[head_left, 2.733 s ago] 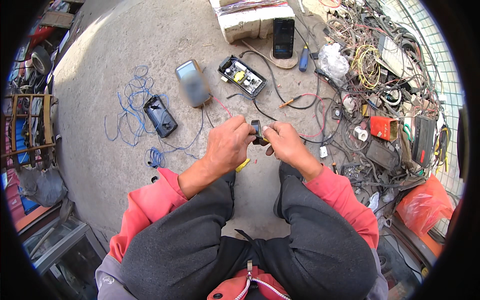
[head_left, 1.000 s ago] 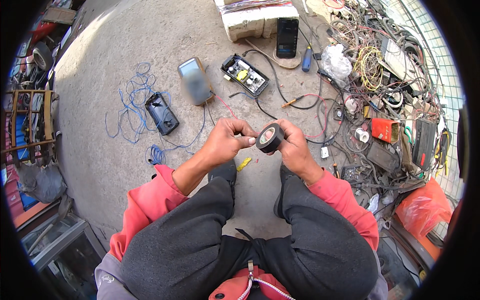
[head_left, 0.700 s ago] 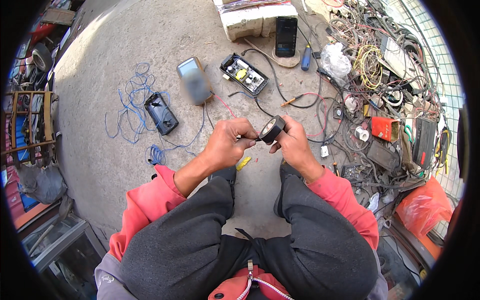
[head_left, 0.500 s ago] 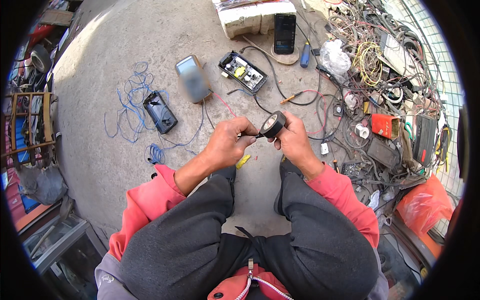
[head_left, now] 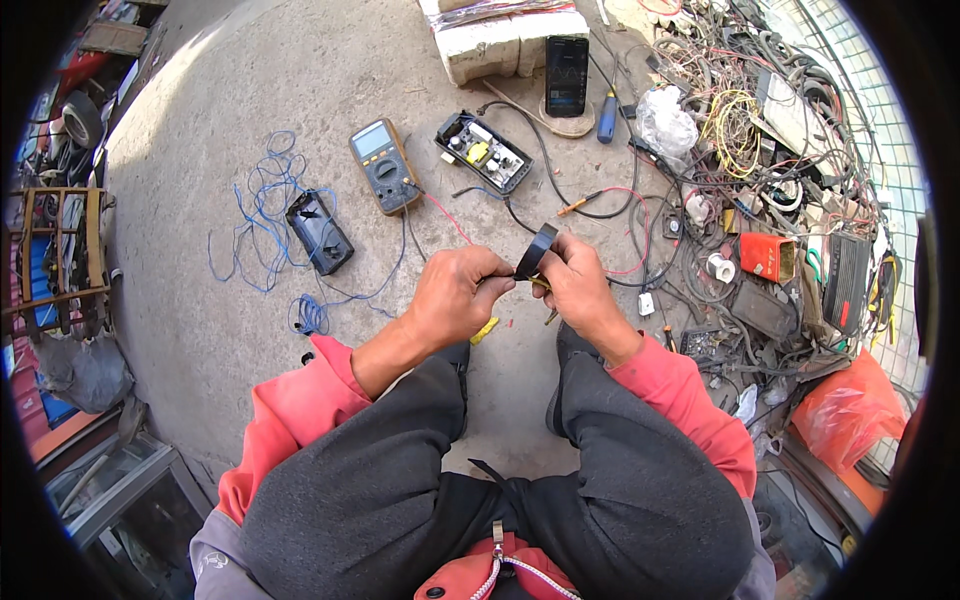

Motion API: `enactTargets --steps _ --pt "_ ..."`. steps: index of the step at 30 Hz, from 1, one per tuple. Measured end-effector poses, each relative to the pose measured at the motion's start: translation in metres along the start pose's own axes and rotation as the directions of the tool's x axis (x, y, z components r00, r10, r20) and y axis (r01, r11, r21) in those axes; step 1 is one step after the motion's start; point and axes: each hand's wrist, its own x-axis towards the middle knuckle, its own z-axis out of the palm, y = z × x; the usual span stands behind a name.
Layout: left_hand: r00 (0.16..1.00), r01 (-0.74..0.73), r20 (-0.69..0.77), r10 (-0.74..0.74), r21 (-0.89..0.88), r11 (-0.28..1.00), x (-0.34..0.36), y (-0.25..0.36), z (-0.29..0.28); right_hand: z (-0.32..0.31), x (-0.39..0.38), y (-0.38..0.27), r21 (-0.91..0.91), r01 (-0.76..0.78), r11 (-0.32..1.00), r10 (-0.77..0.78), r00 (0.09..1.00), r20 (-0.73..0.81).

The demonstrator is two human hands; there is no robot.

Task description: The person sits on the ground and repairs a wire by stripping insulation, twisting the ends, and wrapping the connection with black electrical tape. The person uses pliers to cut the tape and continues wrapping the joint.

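My left hand (head_left: 460,292) is closed, thumb and forefinger pinching the dark end of a thin black cable, mostly hidden by the fingers. Close to its right, my right hand (head_left: 582,288) grips a roll of black electrical tape (head_left: 540,248), tilted almost edge-on against the cable. A short yellow-green wire shows under the roll at the right fingertips. Beyond the hands lies an opened black case with a circuit board (head_left: 485,152), a cord coming out of its near end. Left of it rests a multimeter (head_left: 384,168) with a red lead running toward my hands.
A black case cover (head_left: 320,234) and tangled blue wire (head_left: 270,215) lie at left. A phone (head_left: 567,78) leans on a white foam block (head_left: 490,50), beside a blue-handled screwdriver (head_left: 607,118). Cables and scrap (head_left: 760,150) heap up at right, with a red box (head_left: 768,257).
The tape roll has turned from showing its side to nearly edge-on, and my right hand has rotated with it. The yellow-green wire now shows below it. My left hand stays almost in place.
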Motion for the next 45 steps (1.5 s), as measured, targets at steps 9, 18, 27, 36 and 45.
enactTargets --steps 9,18,27,36,45 --pt "0.984 -0.154 -0.079 0.157 0.044 0.987 -0.002 -0.001 0.005 0.000 0.004 0.007 0.103 -0.234 0.967 0.222 0.968 0.118" --pt "0.988 -0.127 -0.088 0.130 0.040 0.991 -0.002 0.000 0.007 0.000 0.001 0.005 -0.064 -0.143 0.988 0.145 0.989 0.039" --pt "0.992 -0.051 -0.111 0.054 0.023 0.998 -0.001 0.000 0.005 -0.005 -0.017 -0.009 -0.281 0.487 0.827 -0.481 0.872 0.095" --pt "0.991 -0.070 -0.108 0.077 0.068 0.995 -0.004 -0.004 0.003 -0.006 -0.015 -0.003 -0.369 0.644 0.670 -0.587 0.764 0.267" --pt "0.993 -0.100 -0.056 0.105 0.090 0.991 -0.004 -0.005 0.002 -0.007 -0.013 -0.004 -0.367 0.645 0.670 -0.597 0.763 0.249"
